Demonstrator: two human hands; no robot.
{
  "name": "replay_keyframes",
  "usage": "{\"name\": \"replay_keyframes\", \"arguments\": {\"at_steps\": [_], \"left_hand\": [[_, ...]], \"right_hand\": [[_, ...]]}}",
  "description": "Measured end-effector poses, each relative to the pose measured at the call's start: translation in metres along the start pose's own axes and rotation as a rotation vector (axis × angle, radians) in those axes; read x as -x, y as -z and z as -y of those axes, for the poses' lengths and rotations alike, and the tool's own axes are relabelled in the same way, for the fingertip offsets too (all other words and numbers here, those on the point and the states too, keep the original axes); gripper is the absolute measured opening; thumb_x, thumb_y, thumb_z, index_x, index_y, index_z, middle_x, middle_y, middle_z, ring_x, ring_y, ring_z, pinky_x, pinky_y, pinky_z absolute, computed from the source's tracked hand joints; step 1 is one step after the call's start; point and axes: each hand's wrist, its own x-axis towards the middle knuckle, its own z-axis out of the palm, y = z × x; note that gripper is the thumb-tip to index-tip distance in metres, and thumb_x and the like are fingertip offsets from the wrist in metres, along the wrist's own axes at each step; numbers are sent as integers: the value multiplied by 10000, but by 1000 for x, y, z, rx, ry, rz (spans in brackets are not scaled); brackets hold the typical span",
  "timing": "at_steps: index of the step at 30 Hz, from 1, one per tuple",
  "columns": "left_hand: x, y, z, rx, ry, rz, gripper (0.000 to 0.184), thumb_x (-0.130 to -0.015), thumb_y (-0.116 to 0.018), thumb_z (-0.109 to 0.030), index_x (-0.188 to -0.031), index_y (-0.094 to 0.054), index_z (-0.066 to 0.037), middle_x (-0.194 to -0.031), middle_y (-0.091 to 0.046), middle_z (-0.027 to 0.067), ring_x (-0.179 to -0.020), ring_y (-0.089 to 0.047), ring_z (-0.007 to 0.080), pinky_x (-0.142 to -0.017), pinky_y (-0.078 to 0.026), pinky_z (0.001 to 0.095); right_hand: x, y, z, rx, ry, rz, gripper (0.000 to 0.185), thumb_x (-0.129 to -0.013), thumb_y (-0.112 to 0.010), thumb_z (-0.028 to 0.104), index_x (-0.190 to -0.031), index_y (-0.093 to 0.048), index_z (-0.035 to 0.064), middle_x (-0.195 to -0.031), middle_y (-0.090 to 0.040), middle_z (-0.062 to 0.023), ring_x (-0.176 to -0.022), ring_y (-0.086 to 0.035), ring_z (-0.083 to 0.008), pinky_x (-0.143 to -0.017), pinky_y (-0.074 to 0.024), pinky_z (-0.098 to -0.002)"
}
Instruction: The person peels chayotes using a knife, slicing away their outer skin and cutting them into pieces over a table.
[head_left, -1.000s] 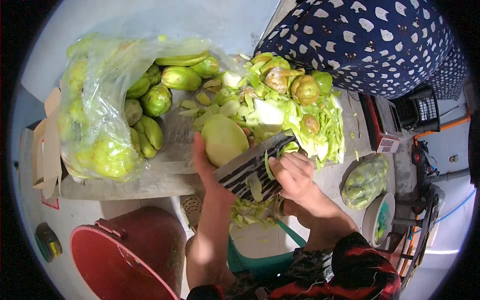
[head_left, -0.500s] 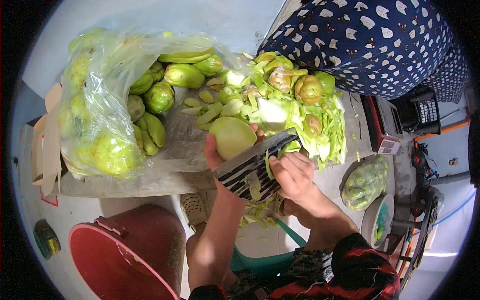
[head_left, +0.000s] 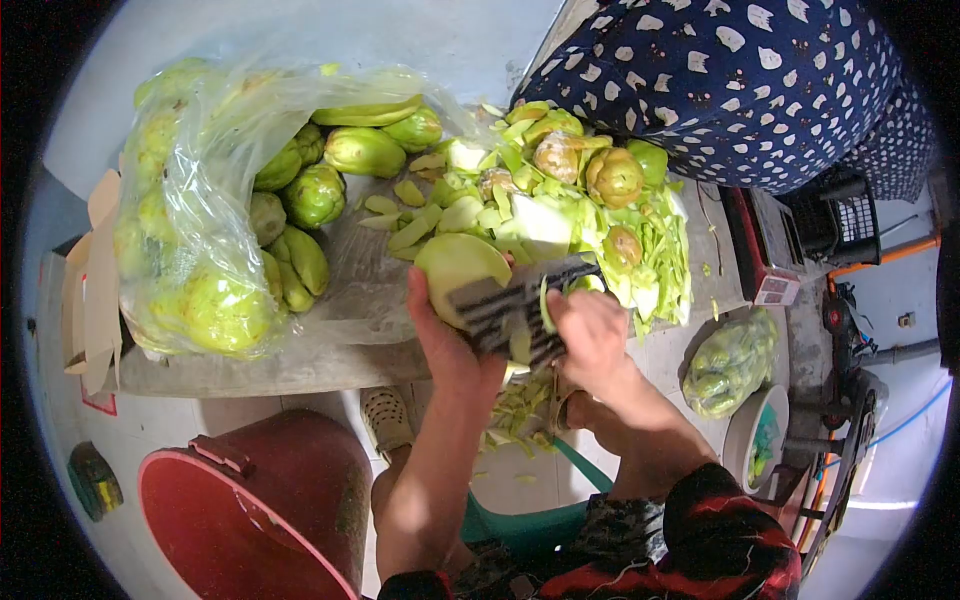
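Note:
My left hand (head_left: 449, 335) is wrapped round a mostly peeled, pale green papaya (head_left: 458, 268). My right hand (head_left: 592, 335) grips a broad cleaver (head_left: 500, 312); its handle is hidden in my fingers. The wide blade has dark streaks, bits of peel cling to it, and it lies across the right side of the papaya, slightly blurred. Beyond the cleaver, a heap of green peelings (head_left: 655, 268) covers the table's right part, with several brownish-green fruits on it. Unpeeled green papayas (head_left: 316, 196) lie to the left, spilling from a clear plastic bag (head_left: 190, 215).
A red bin (head_left: 250, 500) stands on the floor at lower left. A person in dark patterned clothing (head_left: 720, 90) is close at the table's far right, near a red scale (head_left: 765, 245). A filled plastic bag (head_left: 732, 365) and a white bucket (head_left: 757, 440) are on the floor at right.
The cleaver has shifted from in front of the papaya's lower right onto its side, its blade now flatter. My left hand has turned slightly, and the papaya shows a little more to the left.

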Motion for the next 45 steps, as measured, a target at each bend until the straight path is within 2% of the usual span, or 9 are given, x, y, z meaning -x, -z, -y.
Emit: {"name": "replay_keyframes", "arguments": {"at_steps": [2,9,12,18,24,33,40,42,45], "left_hand": [[-5,-8,-1,-16,-155,-322,655,-912,-410,-627,-1204,-555,-59,-1093,-647,172,-981,-635,344,-878,-524,488],[4,-1,-6,-73,-46,-35,536,-910,-485,-506,-1208,-545,-64,-1096,-629,97,-1028,-614,276,-941,-482,426],[-1,-5,-9,-117,-150,-219,548,-899,-495,-506,-1223,-535,-66,-1103,-629,89,-1017,-619,277,-922,-489,432],[4,-4,-16,-175,-106,-27,542,-893,-500,-473,-1266,-510,-81,-1163,-602,79,-1071,-593,262,-931,-482,427],[2,1,-20,-182,-118,-49,565,-908,-450,-494,-1271,-521,-67,-1153,-624,128,-1080,-586,282,-928,-474,431],[3,-1,-26,-220,-122,-136,638,-869,-458,-532,-1304,-506,-68,-1194,-601,133,-1099,-579,289,-932,-471,461],[9,-2,-27,-319,-60,-60,689,-833,-484,-530,-1337,-480,-60,-1218,-593,139,-1098,-583,305,-959,-465,470],[8,6,-29,-272,51,143,719,-817,-500,-533,-1345,-470,-46,-1227,-589,153,-1121,-576,319,-984,-458,463],[7,2,-24,-330,-28,-21,756,-791,-528,-541,-1351,-462,-38,-1208,-592,165,-1097,-582,326,-913,-500,481]], "right_hand": [[1,-3,-9,-28,-31,-10,258,-665,-603,22,-918,-573,-15,-630,-437,-67,-520,-501,-224,-447,-371,-347],[-3,6,1,-47,15,-22,308,-641,-637,66,-935,-575,-3,-638,-447,-68,-534,-520,-230,-458,-399,-354],[2,0,-7,-143,-104,30,347,-631,-672,96,-950,-569,7,-652,-464,-82,-549,-530,-255,-479,-420,-372],[2,6,-10,-184,-102,45,374,-638,-702,136,-963,-567,12,-673,-501,-95,-562,-543,-291,-503,-440,-390],[4,7,-5,-168,-143,69,356,-664,-709,140,-963,-571,6,-675,-509,-98,-570,-558,-298,-505,-446,-389],[4,10,-3,-193,-224,116,448,-526,-734,71,-925,-531,39,-708,-543,-122,-616,-573,-357,-534,-462,-426],[4,-1,-13,-208,-347,98,269,-663,-661,-5,-921,-590,22,-637,-543,-135,-517,-551,-306,-501,-458,-368],[5,4,-10,-272,-349,77,262,-655,-652,-15,-905,-581,21,-638,-547,-132,-522,-558,-305,-501,-456,-356],[1,19,-3,-266,-278,98,339,-604,-682,6,-925,-576,24,-688,-563,-140,-588,-582,-334,-531,-470,-384]]}}
